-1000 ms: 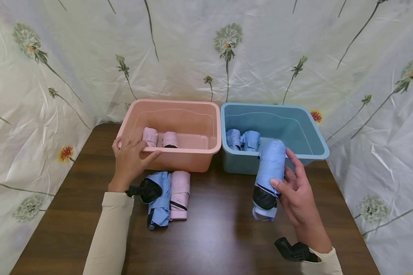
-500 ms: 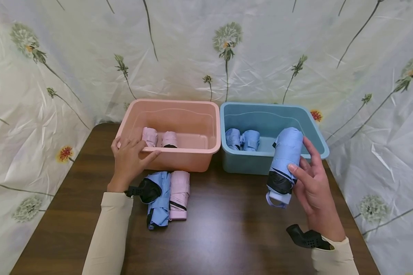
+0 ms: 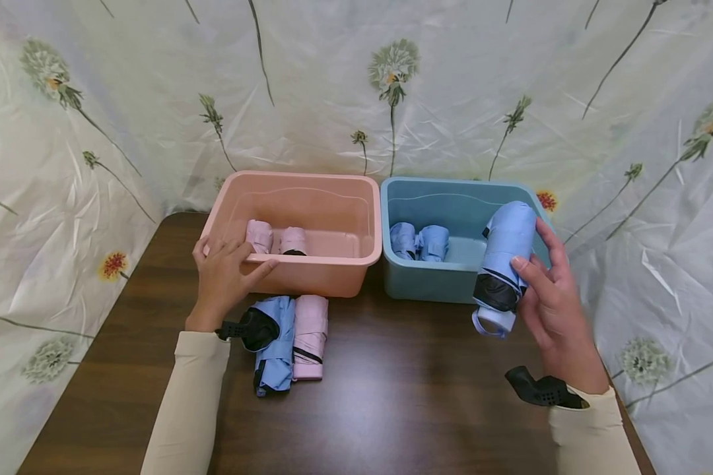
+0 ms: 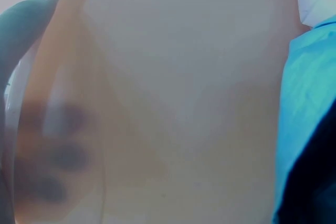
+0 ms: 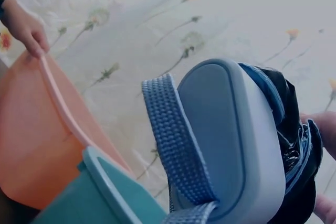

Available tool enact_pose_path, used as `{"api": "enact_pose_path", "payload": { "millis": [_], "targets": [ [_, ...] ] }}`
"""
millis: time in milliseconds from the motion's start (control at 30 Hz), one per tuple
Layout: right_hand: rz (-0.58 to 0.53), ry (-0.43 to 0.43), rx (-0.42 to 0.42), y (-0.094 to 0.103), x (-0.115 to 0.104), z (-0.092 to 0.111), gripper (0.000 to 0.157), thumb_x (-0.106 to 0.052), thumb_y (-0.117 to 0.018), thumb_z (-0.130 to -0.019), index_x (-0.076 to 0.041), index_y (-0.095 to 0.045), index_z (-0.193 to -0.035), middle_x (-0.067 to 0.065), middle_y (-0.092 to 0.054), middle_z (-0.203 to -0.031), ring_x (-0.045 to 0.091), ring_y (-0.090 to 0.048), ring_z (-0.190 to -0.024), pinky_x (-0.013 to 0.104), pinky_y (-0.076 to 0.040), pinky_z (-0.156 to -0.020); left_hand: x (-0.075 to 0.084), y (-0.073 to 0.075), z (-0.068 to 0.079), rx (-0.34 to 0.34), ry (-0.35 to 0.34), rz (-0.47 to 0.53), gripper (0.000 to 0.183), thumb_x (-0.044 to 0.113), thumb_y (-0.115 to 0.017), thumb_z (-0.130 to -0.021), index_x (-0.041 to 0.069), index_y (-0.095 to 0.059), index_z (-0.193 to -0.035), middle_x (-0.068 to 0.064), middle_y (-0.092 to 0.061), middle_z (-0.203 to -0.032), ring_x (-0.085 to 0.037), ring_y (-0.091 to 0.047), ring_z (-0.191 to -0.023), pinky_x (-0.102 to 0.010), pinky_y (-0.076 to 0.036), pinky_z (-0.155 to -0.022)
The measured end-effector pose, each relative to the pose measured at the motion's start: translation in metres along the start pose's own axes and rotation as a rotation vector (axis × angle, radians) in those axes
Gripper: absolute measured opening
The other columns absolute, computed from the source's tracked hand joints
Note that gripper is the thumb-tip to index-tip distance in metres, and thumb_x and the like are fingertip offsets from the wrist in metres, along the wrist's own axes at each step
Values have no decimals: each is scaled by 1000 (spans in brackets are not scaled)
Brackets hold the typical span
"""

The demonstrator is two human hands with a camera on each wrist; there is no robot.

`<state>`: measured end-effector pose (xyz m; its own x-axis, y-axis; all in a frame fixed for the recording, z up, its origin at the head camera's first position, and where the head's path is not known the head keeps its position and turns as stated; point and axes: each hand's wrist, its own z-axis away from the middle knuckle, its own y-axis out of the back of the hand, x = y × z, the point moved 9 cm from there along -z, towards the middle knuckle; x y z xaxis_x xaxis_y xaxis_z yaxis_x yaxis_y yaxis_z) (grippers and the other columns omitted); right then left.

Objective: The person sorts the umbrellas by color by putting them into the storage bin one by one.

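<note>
My right hand point(image 3: 555, 303) holds a folded light-blue umbrella point(image 3: 511, 237) between thumb and fingers, raised over the right front part of the blue bin point(image 3: 428, 284). The right wrist view shows the umbrella's flat handle end point(image 5: 215, 124) and its woven wrist strap point(image 5: 170, 129). My left hand point(image 3: 226, 277) grips the front left rim of the salmon-pink bin point(image 3: 327, 274), fingers over the inside. Through the bin wall in the left wrist view, dark fingertip shadows show. Two folded pink umbrellas point(image 3: 293, 239) lie in the pink bin, and two blue ones point(image 3: 434, 243) in the blue bin.
Before the pink bin, a folded blue umbrella point(image 3: 279, 353) and a pink one point(image 3: 310, 336) lie side by side on the dark wooden table point(image 3: 386, 396). My left wrist camera partly covers the blue one. A flowered curtain point(image 3: 451, 99) hangs behind both bins.
My right hand has carried the light-blue umbrella to the right and farther away, from the front of the blue bin to over its right side. The left hand stays on the pink rim.
</note>
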<state>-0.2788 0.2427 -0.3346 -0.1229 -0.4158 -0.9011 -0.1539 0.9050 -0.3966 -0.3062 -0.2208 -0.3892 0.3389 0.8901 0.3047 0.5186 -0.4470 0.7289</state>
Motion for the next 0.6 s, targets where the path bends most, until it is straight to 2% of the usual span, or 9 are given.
{"api": "enact_pose_path", "payload": {
  "millis": [267,600],
  "targets": [
    [30,5,29,8,-13,-19,65,-2,-52,-96,-32,-30,-149,12,-28,-143,27,-42,-120,28,-52,-86,0,0,-1,-7,2,-2,46,56,-71,-78,11,-61,-76,-7,-58,-76,-27,-54,-89,-61,-12,-106],
    [53,-21,55,16,-23,-45,65,-3,-57,-95,-35,-34,-146,12,-31,-141,27,-45,-117,29,-53,-83,1,1,-1,-2,-3,2,45,54,-72,-78,11,-59,-75,-7,-59,-76,-27,-55,-89,-62,-13,-106]
  ]
}}
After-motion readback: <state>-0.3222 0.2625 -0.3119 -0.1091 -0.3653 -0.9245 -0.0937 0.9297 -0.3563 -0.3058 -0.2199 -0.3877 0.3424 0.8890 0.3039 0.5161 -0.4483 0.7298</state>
